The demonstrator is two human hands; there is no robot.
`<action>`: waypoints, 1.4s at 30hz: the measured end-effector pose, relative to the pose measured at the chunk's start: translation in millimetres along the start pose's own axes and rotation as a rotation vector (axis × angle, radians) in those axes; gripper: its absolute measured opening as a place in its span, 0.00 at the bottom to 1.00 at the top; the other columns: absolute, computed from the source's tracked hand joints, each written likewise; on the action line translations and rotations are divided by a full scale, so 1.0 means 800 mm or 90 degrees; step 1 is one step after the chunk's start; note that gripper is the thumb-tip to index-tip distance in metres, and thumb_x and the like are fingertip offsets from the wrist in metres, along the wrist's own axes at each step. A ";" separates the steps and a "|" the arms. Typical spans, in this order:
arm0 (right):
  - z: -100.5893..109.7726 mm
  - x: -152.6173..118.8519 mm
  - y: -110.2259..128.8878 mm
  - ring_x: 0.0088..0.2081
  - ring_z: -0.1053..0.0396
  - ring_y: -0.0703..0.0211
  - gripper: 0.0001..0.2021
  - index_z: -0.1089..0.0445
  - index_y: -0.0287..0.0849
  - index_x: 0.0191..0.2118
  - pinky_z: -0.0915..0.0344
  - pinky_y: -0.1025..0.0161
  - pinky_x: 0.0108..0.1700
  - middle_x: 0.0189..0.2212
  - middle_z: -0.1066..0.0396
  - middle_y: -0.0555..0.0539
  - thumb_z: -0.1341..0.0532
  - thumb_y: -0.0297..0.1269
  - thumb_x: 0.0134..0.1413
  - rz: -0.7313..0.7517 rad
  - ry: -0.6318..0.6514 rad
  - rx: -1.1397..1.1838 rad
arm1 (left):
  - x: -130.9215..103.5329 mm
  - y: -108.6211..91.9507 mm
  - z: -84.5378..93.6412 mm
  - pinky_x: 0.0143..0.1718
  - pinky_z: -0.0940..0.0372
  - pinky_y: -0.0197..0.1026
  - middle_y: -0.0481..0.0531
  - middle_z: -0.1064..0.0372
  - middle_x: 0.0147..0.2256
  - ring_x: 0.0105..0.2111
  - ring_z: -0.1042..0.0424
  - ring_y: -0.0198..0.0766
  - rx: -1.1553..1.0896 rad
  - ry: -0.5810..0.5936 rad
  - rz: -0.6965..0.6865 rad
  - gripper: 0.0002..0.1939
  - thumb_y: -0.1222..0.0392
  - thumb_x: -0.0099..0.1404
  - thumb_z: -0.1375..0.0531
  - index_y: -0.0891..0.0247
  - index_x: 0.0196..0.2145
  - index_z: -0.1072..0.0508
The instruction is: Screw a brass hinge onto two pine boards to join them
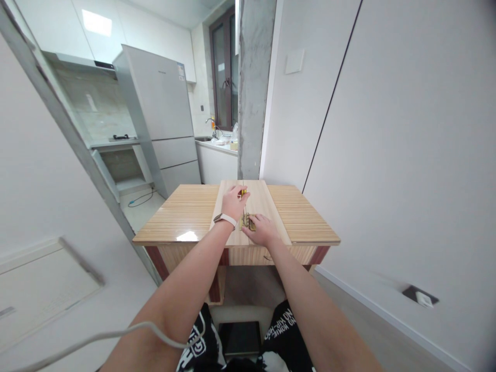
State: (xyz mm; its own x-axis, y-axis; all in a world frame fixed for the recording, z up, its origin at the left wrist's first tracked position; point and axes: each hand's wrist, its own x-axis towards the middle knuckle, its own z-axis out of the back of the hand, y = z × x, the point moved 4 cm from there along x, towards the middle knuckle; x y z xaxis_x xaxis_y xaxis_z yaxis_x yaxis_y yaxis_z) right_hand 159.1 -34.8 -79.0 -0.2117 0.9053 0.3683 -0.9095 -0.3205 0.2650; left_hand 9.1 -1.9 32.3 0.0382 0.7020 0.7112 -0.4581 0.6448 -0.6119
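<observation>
My left hand (233, 202), with a pale watch band on its wrist, is closed around the yellow-and-black handle of a screwdriver (244, 192). The screwdriver stands upright, its thin shaft pointing down at a brass-coloured hinge (245, 222). Whether the tip touches a screw is too small to tell. My right hand (263, 230) holds the hinge down, thumb at its near edge and fingers over its right side, covering part of it. Beneath the hinge are two light wooden boards (267, 206), side by side with a seam running between them.
The boards lie across a striped wooden table (306, 222) with a drawer in front. A black tablet-like object (239, 338) rests between my legs. A pale cable (116, 333) crosses my left forearm. A white wall (387, 155) stands at right; a fridge (158, 98) stands behind, left.
</observation>
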 end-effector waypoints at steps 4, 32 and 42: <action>0.000 0.000 0.000 0.58 0.36 0.47 0.30 0.31 0.47 0.59 0.44 0.53 0.62 0.56 0.30 0.40 0.42 0.62 0.62 0.003 -0.003 -0.014 | 0.001 0.006 0.002 0.45 0.27 0.42 0.53 0.25 0.43 0.37 0.25 0.38 0.012 -0.017 0.018 0.07 0.63 0.67 0.36 0.59 0.44 0.22; 0.003 -0.002 0.002 0.58 0.36 0.48 0.30 0.31 0.47 0.59 0.43 0.53 0.60 0.55 0.30 0.40 0.43 0.63 0.62 0.005 0.003 -0.025 | -0.002 0.009 0.002 0.48 0.29 0.44 0.54 0.24 0.46 0.41 0.24 0.40 0.006 0.001 -0.014 0.12 0.66 0.70 0.40 0.58 0.49 0.23; 0.004 -0.001 0.002 0.58 0.36 0.47 0.30 0.31 0.47 0.60 0.44 0.53 0.61 0.56 0.30 0.40 0.43 0.63 0.62 -0.002 0.008 -0.022 | 0.000 0.010 0.006 0.45 0.28 0.42 0.53 0.26 0.43 0.36 0.25 0.37 0.007 -0.013 0.007 0.10 0.61 0.66 0.33 0.58 0.45 0.21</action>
State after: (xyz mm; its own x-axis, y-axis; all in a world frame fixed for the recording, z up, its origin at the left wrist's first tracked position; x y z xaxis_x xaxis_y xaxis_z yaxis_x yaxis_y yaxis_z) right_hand 158.8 -37.1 -76.1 -0.2137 0.9099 0.3557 -0.9217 -0.3084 0.2353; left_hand 1.0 1.7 29.4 0.0150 0.7029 0.7111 -0.4688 0.6331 -0.6159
